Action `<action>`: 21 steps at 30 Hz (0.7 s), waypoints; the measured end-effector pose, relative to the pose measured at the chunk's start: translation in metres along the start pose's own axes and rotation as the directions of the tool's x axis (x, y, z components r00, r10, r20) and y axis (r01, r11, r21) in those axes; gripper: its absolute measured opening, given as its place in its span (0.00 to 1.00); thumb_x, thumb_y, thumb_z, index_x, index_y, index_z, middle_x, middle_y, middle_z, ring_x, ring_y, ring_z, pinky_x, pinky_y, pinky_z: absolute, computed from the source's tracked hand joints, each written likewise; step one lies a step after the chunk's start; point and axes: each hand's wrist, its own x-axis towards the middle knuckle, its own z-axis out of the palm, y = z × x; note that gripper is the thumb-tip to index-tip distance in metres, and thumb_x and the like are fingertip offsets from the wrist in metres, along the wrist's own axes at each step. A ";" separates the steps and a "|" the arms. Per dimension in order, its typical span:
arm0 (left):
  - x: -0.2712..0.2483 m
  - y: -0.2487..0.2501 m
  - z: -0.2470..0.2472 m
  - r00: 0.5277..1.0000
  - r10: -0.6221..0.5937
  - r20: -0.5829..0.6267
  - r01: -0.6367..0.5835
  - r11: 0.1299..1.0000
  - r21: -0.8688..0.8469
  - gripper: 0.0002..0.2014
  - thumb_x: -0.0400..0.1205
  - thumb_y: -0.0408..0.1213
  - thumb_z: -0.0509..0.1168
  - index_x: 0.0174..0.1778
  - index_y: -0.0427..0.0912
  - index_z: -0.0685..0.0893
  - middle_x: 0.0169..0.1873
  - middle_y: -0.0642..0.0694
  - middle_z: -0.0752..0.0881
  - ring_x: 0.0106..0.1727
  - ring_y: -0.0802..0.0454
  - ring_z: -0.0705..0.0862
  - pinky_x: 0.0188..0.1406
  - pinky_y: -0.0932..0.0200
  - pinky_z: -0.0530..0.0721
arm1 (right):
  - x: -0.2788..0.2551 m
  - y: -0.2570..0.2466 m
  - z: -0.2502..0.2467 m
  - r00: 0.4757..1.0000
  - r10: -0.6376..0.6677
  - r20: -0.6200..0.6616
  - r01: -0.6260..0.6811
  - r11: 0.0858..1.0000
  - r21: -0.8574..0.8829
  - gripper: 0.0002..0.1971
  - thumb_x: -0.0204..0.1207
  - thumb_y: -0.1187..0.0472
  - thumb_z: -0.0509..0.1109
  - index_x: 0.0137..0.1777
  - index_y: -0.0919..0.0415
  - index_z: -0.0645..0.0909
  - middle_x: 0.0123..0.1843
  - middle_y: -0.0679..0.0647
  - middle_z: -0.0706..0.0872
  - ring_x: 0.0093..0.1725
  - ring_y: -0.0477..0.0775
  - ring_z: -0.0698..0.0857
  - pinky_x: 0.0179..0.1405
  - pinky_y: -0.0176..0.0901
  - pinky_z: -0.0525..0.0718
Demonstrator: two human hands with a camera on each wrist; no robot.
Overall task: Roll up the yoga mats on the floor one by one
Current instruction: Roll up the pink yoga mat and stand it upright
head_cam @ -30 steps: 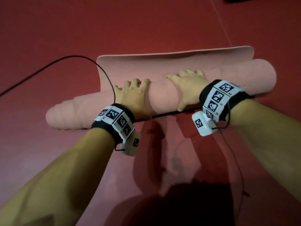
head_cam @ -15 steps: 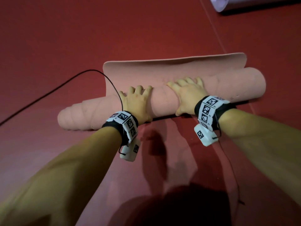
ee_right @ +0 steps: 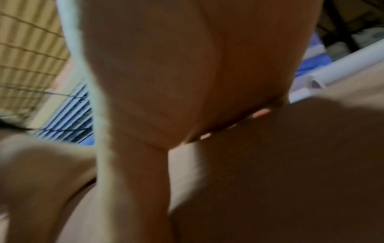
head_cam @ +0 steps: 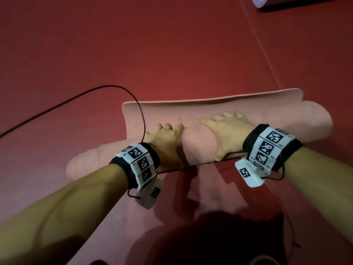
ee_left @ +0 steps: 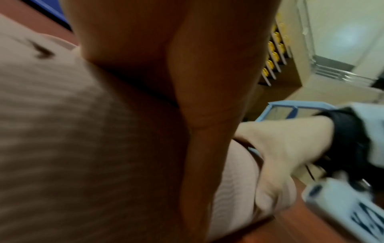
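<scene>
1. Yoga mat (head_cam: 198, 142), pink and almost fully rolled, is seen lying across the red floor (head_cam: 152, 44) in the middle of the head view, its axis running from about 8 o'clock to 2 o'clock. Compared with a second ago, the flat strip left beyond the roll, toward 12 o'clock, is narrower; it is judged that one or two more pushes are needed before this mat is finished.
2. Telescoping is noted at the 8 o'clock end of the roll, where inner layers stick out in steps, so some squaring-up is probably called for.
3. The left hand (head_cam: 164, 138) and the right hand (head_cam: 229, 134) are both laid palm-down on top of the roll, fingers spread and fairly straight, pressing it forward rather than grasping it; they are placed further over the roll than half a second ago.
4. A second rolled mat (head_cam: 259, 0), pale, is cut off at the frame's 1 o'clock corner, and how neatly it is rolled cannot be judged.
5. A black cable (head_cam: 57, 108) is seen trailing from the left wrist toward 9 o'clock.
6. Both wrist views are blurred and largely blocked by palm and mat, so the fingertips cannot be made out there.
</scene>
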 end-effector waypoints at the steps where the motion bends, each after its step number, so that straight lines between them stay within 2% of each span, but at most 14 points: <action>1: 0.005 -0.002 -0.005 0.999 0.002 0.037 -0.001 1.000 -0.013 0.50 0.52 0.64 0.81 0.70 0.59 0.67 0.58 0.49 0.77 0.62 0.41 0.74 0.57 0.34 0.79 | -0.001 -0.001 0.002 1.000 -0.010 -0.019 0.009 1.000 -0.014 0.66 0.52 0.34 0.83 0.87 0.43 0.47 0.79 0.48 0.68 0.78 0.58 0.65 0.78 0.70 0.60; 3: 0.016 -0.005 -0.020 0.993 0.032 0.113 -0.026 0.998 -0.053 0.49 0.51 0.60 0.85 0.68 0.57 0.71 0.58 0.47 0.80 0.61 0.41 0.77 0.59 0.38 0.82 | -0.001 -0.007 0.004 0.998 -0.028 -0.053 0.026 0.999 -0.040 0.67 0.55 0.32 0.82 0.87 0.46 0.44 0.82 0.49 0.64 0.81 0.58 0.62 0.81 0.69 0.56; 4: 0.019 -0.007 -0.026 0.989 0.047 0.138 -0.037 0.996 -0.077 0.47 0.52 0.58 0.86 0.66 0.55 0.74 0.57 0.48 0.83 0.59 0.42 0.79 0.58 0.43 0.83 | 0.000 -0.009 0.005 0.997 -0.029 -0.069 0.026 0.999 -0.042 0.67 0.55 0.32 0.82 0.87 0.47 0.43 0.81 0.50 0.64 0.81 0.58 0.62 0.81 0.68 0.55; 6: 0.024 -0.010 -0.035 0.984 0.055 0.169 -0.033 0.990 -0.134 0.43 0.54 0.54 0.88 0.64 0.54 0.77 0.54 0.51 0.86 0.56 0.46 0.83 0.53 0.54 0.82 | 0.004 -0.010 0.002 0.996 -0.021 -0.087 0.018 0.999 -0.026 0.67 0.54 0.32 0.82 0.87 0.47 0.46 0.80 0.50 0.67 0.79 0.58 0.64 0.79 0.65 0.59; 7: 0.025 -0.012 -0.037 0.983 0.059 0.173 -0.031 0.987 -0.159 0.43 0.55 0.53 0.88 0.64 0.55 0.77 0.54 0.52 0.86 0.56 0.47 0.84 0.52 0.55 0.81 | 0.007 -0.008 -0.001 0.996 -0.019 -0.083 0.018 1.000 -0.010 0.66 0.53 0.32 0.83 0.87 0.47 0.48 0.79 0.50 0.68 0.78 0.58 0.66 0.78 0.63 0.61; 9: 0.022 -0.011 -0.038 0.988 0.049 0.146 -0.029 0.990 -0.135 0.45 0.58 0.57 0.86 0.70 0.56 0.74 0.60 0.49 0.83 0.60 0.44 0.80 0.58 0.49 0.81 | 0.014 -0.003 -0.010 0.998 -0.024 -0.057 0.025 0.999 0.023 0.65 0.52 0.33 0.84 0.86 0.45 0.50 0.79 0.50 0.69 0.77 0.59 0.67 0.75 0.61 0.64; 11: 0.017 -0.007 -0.033 0.996 0.010 0.086 -0.010 1.000 0.001 0.51 0.62 0.62 0.81 0.79 0.55 0.65 0.67 0.45 0.77 0.67 0.39 0.75 0.65 0.35 0.77 | 0.022 0.002 -0.017 0.999 -0.036 -0.033 0.038 0.998 0.059 0.66 0.50 0.33 0.84 0.86 0.44 0.52 0.79 0.51 0.70 0.78 0.59 0.67 0.75 0.61 0.65; 13: 0.010 -0.001 -0.023 1.000 -0.011 0.013 0.010 0.995 0.097 0.58 0.61 0.66 0.79 0.83 0.53 0.56 0.71 0.44 0.73 0.72 0.37 0.72 0.66 0.31 0.73 | 0.028 0.006 -0.021 0.998 -0.059 -0.038 0.062 0.993 0.105 0.65 0.48 0.32 0.85 0.86 0.41 0.54 0.79 0.51 0.70 0.78 0.59 0.67 0.75 0.61 0.65; 16: 0.012 0.001 -0.017 0.998 -0.016 -0.063 0.019 0.998 0.057 0.59 0.56 0.67 0.80 0.80 0.54 0.57 0.69 0.45 0.74 0.70 0.39 0.73 0.65 0.32 0.73 | 0.028 0.011 -0.020 0.992 -0.077 -0.104 0.091 0.986 0.137 0.62 0.51 0.32 0.83 0.85 0.41 0.56 0.80 0.50 0.68 0.79 0.57 0.64 0.78 0.60 0.62; 18: 0.022 -0.004 -0.027 0.999 -0.035 -0.017 0.035 0.999 0.012 0.59 0.54 0.67 0.81 0.79 0.54 0.61 0.68 0.45 0.75 0.70 0.38 0.73 0.66 0.30 0.73 | 0.025 0.011 -0.014 0.987 -0.074 -0.142 0.087 0.992 0.090 0.61 0.56 0.30 0.80 0.86 0.43 0.52 0.82 0.52 0.64 0.81 0.58 0.61 0.80 0.62 0.57; 21: 0.035 -0.013 -0.047 0.996 -0.019 0.089 0.025 0.997 -0.068 0.61 0.48 0.67 0.80 0.78 0.56 0.65 0.67 0.46 0.76 0.71 0.37 0.74 0.69 0.29 0.73 | 0.026 0.007 -0.004 0.976 -0.085 -0.199 0.083 0.996 -0.016 0.64 0.57 0.27 0.77 0.87 0.46 0.46 0.84 0.55 0.61 0.83 0.59 0.59 0.82 0.63 0.53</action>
